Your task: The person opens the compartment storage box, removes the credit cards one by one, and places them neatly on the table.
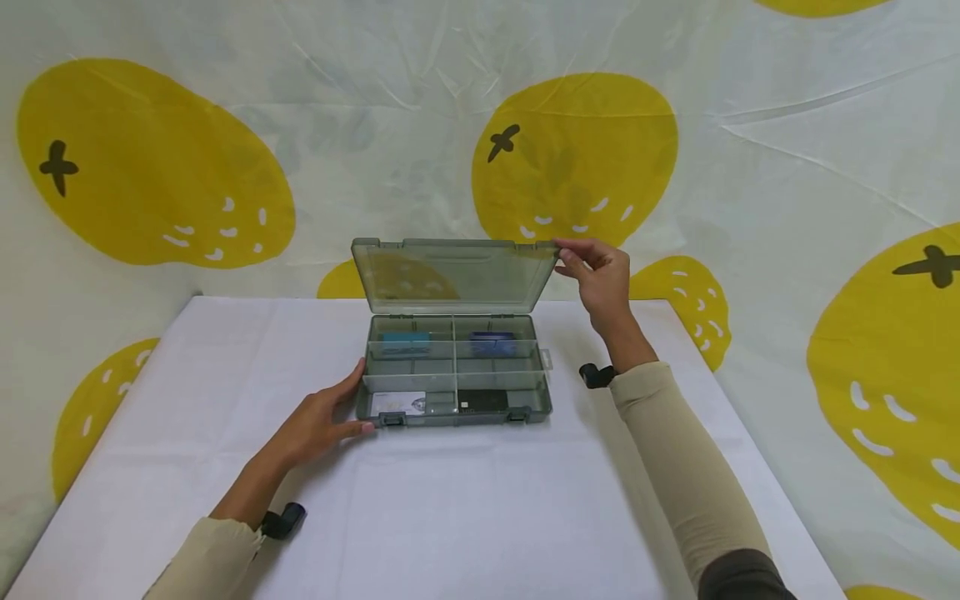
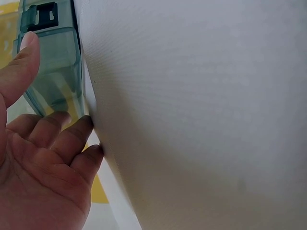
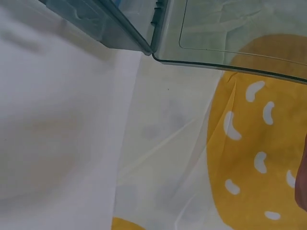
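A translucent grey-green compartment box [image 1: 453, 417] lies on the table with its hinged lid [image 1: 450, 279] raised and leaning back. At the lid's top right corner, my right hand [image 1: 602, 279] pinches the edge between thumb and fingers; only a sliver of it shows in the right wrist view. My left hand [image 1: 322, 423] rests against the box's front left corner, thumb at the front and fingers along the left side. Inside lie a light-blue item [image 1: 406, 342] and a dark-blue item [image 1: 492, 342] at the back, a white card [image 1: 398, 403] and a black card [image 1: 482, 401] in front.
A white cloth covers the table [image 1: 465, 508], whose far edge runs just behind the box. Beyond it hangs a pale curtain [image 1: 390, 100] printed with yellow fruit. A latch tab [image 1: 546, 359] sticks out from the box's right side.
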`<move>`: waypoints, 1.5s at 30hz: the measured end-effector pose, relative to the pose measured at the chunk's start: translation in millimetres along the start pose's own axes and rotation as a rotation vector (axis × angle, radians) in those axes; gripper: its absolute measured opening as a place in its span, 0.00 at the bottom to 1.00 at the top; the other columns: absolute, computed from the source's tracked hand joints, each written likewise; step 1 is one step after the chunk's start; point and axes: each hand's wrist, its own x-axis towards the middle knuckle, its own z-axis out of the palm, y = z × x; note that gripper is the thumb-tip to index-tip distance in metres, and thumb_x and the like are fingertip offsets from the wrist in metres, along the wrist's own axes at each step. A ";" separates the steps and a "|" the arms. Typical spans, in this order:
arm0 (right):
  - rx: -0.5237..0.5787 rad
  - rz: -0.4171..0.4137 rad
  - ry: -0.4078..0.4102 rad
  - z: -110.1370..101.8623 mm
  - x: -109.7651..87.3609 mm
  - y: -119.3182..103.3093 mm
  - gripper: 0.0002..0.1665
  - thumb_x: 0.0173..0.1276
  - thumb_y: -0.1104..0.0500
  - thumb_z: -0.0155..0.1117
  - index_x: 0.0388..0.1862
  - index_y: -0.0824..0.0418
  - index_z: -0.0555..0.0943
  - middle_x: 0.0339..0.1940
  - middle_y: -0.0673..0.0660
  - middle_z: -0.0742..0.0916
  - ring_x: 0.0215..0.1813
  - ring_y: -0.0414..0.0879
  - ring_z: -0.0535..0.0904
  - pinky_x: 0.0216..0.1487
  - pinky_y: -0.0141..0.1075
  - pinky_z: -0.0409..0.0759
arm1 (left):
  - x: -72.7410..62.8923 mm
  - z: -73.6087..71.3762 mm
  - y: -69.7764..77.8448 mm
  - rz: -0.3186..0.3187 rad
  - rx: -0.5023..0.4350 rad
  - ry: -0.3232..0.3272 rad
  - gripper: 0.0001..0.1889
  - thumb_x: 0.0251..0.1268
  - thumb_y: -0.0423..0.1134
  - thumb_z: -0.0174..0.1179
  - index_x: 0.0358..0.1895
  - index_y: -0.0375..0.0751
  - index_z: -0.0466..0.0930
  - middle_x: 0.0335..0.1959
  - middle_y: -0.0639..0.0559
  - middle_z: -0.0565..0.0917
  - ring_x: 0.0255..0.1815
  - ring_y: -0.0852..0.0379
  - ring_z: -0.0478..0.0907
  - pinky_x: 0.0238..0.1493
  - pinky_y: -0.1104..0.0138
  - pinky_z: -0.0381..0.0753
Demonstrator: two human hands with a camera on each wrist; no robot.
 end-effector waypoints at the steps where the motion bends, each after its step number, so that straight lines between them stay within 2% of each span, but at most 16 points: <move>1: 0.004 0.012 0.008 0.5 1.7 0.5 0.12 0.74 0.66 0.69 0.52 0.69 0.90 0.46 0.49 0.94 0.47 0.44 0.89 0.47 0.33 0.92 | 0.1 0.1 0.0 0.000 0.001 0.000 0.57 0.64 0.48 0.76 0.89 0.50 0.45 0.87 0.40 0.56 0.86 0.32 0.56 0.83 0.37 0.59; 13: -0.008 0.123 0.079 8.2 20.7 5.5 0.13 0.74 0.61 0.71 0.54 0.63 0.91 0.50 0.54 0.92 0.49 0.46 0.89 0.48 0.30 0.91 | 1.5 0.5 -0.3 -0.009 0.003 -0.009 0.57 0.65 0.50 0.76 0.89 0.51 0.45 0.87 0.41 0.56 0.86 0.33 0.56 0.83 0.37 0.59; 18: 0.005 0.170 0.088 11.1 28.2 8.0 0.14 0.74 0.60 0.71 0.55 0.61 0.90 0.50 0.53 0.92 0.49 0.47 0.88 0.49 0.31 0.91 | 2.3 0.5 -0.8 -0.005 0.013 -0.008 0.57 0.66 0.50 0.75 0.89 0.50 0.45 0.87 0.41 0.56 0.86 0.33 0.56 0.83 0.37 0.60; 23: 0.003 0.218 0.113 14.1 36.2 11.3 0.14 0.73 0.63 0.72 0.56 0.60 0.90 0.49 0.51 0.92 0.48 0.47 0.87 0.46 0.29 0.90 | 3.4 0.1 -0.9 0.001 0.020 -0.004 0.56 0.66 0.50 0.75 0.89 0.50 0.45 0.86 0.40 0.57 0.86 0.32 0.57 0.83 0.37 0.59; 29: 0.018 0.301 0.140 19.8 45.3 14.3 0.17 0.72 0.66 0.72 0.57 0.56 0.90 0.51 0.49 0.93 0.47 0.45 0.88 0.45 0.29 0.90 | 2.8 -0.1 -1.3 -0.010 0.022 -0.008 0.57 0.65 0.49 0.76 0.89 0.51 0.44 0.87 0.40 0.56 0.86 0.33 0.56 0.83 0.37 0.59; 35: 0.061 0.304 0.167 23.7 53.0 20.8 0.20 0.71 0.71 0.71 0.58 0.58 0.90 0.51 0.50 0.94 0.44 0.40 0.89 0.44 0.31 0.89 | 2.5 -0.5 -1.1 -0.012 0.016 -0.008 0.57 0.65 0.48 0.76 0.89 0.52 0.44 0.87 0.41 0.55 0.86 0.33 0.55 0.83 0.37 0.59; 39: 0.053 0.296 0.164 26.6 54.3 22.8 0.21 0.70 0.73 0.70 0.59 0.60 0.89 0.52 0.52 0.94 0.44 0.41 0.89 0.44 0.29 0.88 | 1.4 -1.0 -0.7 -0.020 0.015 -0.011 0.57 0.65 0.48 0.76 0.89 0.52 0.44 0.87 0.41 0.55 0.86 0.32 0.55 0.83 0.36 0.58; 45: -0.017 0.329 0.137 26.5 52.2 24.9 0.23 0.70 0.73 0.70 0.61 0.58 0.88 0.59 0.56 0.92 0.54 0.47 0.88 0.54 0.31 0.88 | 1.6 -1.4 0.3 -0.031 0.015 -0.015 0.57 0.65 0.47 0.76 0.89 0.53 0.43 0.87 0.41 0.55 0.87 0.32 0.54 0.83 0.37 0.58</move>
